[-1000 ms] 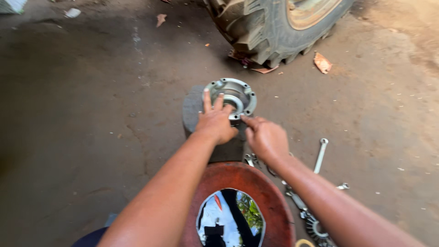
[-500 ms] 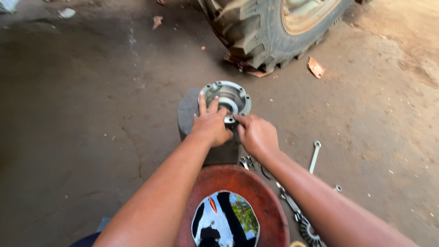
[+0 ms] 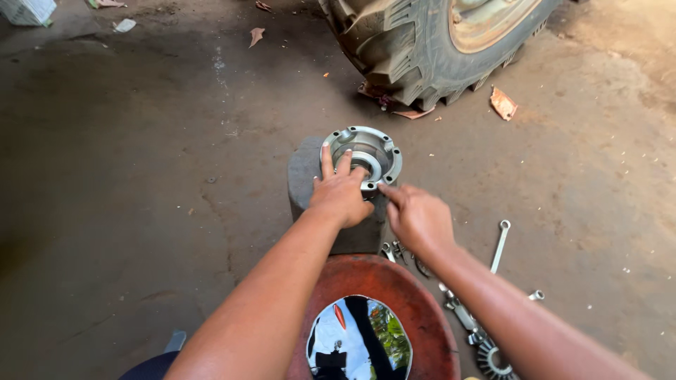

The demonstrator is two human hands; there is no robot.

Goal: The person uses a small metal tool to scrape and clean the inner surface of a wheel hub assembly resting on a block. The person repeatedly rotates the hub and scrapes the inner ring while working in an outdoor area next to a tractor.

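Observation:
A round grey metal housing [image 3: 366,144] with bolt holes around its flange sits on a dark block [image 3: 303,176] on the ground. My left hand [image 3: 339,191] rests on the housing's near rim, fingers spread and pressing down on it. My right hand [image 3: 417,217] is just to the right, its fingertips touching the rim's near right edge. What the right fingers pinch, if anything, is too small to see.
A big tractor tyre [image 3: 422,49] stands behind the block. A red bowl [image 3: 415,295] of dark shiny liquid sits below my arms. A spanner [image 3: 499,245], sockets and a gear [image 3: 489,359] lie on the dirt floor to the right.
Both hands stay on the housing; my right hand has shifted slightly right and its fingers now reach to the rim's edge. The view has moved a little.

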